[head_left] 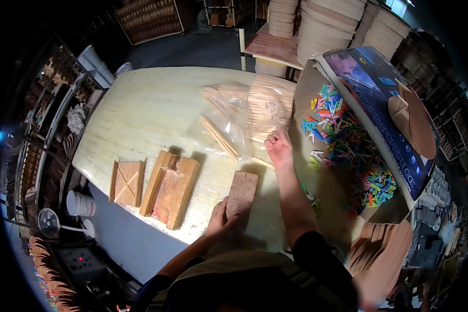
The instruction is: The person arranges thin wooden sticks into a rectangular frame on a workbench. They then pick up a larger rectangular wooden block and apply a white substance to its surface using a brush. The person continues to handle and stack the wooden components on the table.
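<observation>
My left hand (219, 219) grips the lower part of a flat brown rectangular wooden block (243, 190) near the table's front edge, thumb across its face. Farther off, my right hand (280, 150) is closed, fingers curled, at the near end of a bundle of thin pale wooden strips (269, 99); whatever may be in those fingers is hidden. One short strip (263, 163) lies just left of that wrist. Left of the bundle, a clear plastic bag (229, 120) is spread out, with a few longer strips (219, 138) on or in it.
A wooden trough-like jig (186, 184) and a small panel with crossed strips (126, 183) stand on the pale table (140, 104), left of the block. At right, an open cardboard box (372, 112) holds many colourful clothespins (338, 117). Thin curved brown sheets (382, 249) lie below it.
</observation>
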